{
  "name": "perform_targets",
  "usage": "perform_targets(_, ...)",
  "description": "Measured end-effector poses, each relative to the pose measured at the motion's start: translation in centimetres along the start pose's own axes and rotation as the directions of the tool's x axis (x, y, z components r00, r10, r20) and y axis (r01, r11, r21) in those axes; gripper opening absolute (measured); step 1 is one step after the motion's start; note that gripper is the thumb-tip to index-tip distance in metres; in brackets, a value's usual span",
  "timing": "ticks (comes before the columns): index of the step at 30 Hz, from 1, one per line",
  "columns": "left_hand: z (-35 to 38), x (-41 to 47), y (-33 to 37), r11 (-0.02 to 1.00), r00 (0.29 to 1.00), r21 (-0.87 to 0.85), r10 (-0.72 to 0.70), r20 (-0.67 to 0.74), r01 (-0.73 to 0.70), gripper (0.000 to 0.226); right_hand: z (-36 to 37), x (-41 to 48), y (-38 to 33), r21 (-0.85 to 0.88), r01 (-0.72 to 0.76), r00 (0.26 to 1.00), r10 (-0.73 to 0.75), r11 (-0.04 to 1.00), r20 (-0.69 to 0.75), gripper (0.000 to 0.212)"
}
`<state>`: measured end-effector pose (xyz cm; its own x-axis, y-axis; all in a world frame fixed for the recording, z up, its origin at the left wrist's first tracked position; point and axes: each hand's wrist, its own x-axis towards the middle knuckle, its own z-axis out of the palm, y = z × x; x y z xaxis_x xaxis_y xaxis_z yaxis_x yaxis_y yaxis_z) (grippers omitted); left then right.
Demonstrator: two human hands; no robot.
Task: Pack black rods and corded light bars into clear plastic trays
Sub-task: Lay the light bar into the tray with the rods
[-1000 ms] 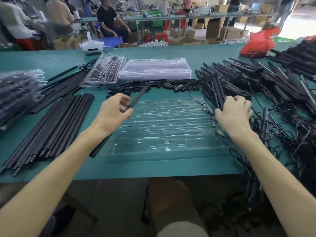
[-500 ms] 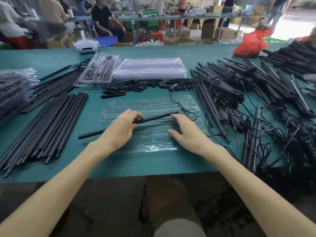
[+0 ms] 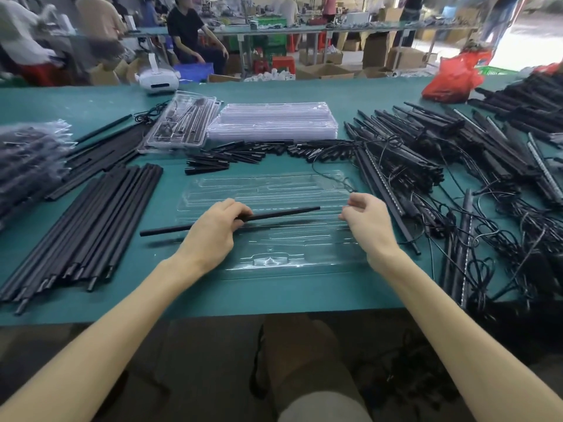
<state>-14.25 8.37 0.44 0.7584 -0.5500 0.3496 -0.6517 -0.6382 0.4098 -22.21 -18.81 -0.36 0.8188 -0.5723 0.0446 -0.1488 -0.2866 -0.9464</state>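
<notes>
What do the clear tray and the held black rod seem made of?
Clear moulded tray: thin glossy plastic, apparently; green table shows through, ridges glint. Long black rod in the left hand: matte, no shine; plastic or coated metal, cannot tell.

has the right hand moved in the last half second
Yes. Judged against the tray, the right hand has shifted right, off the rod tip to the tray's right edge. The left hand holds the rod.

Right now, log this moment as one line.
left grip: holds black rod across clear tray | right grip: loosely curled, nothing seen held | rod: not yet seated
</notes>
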Motion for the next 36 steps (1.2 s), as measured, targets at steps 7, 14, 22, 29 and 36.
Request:
perform_targets(7, -0.3, -0.2, 0.1, 0.999, 1.000, 0.041, 0.003, 0.013, -0.004, 0.026, -1.2, 1.1, 0.0, 0.207, -0.104, 0.987, 0.127, 0.973, -0.102, 0.033)
perform_targets(14, -0.2, 0.5, 1.3, 0.998, 0.998, -0.006, 0.064, 0.012, -0.064, 0.027, -0.8, 0.1, -0.1, 0.168, 0.094, 0.986, -0.069, 0.981, -0.152, 0.027)
perform_targets(22, -0.9, 3.5, 5.3, 0.979, 0.953, 0.006, 0.199, -0.229, -0.203, 0.025, -0.4, -0.2, 0.4, 0.183, 0.170, 0.977, -0.141, 0.968, -0.158, 0.028)
perform_targets(29, -1.9, 6.0, 6.5, 0.966, 0.946, -0.100, 0.210, -0.245, -0.240, 0.035, -0.3, -0.5, 0.6, 0.171, 0.192, 0.977, -0.173, 0.966, -0.123, 0.016)
perform_targets(36, -2.4, 7.0, 8.8, 0.907, 0.897, -0.259, 0.218, -0.384, -0.331, 0.014, 0.5, -0.7, 0.1, -0.132, 0.283, 0.958, -0.287, 0.950, -0.013, 0.016)
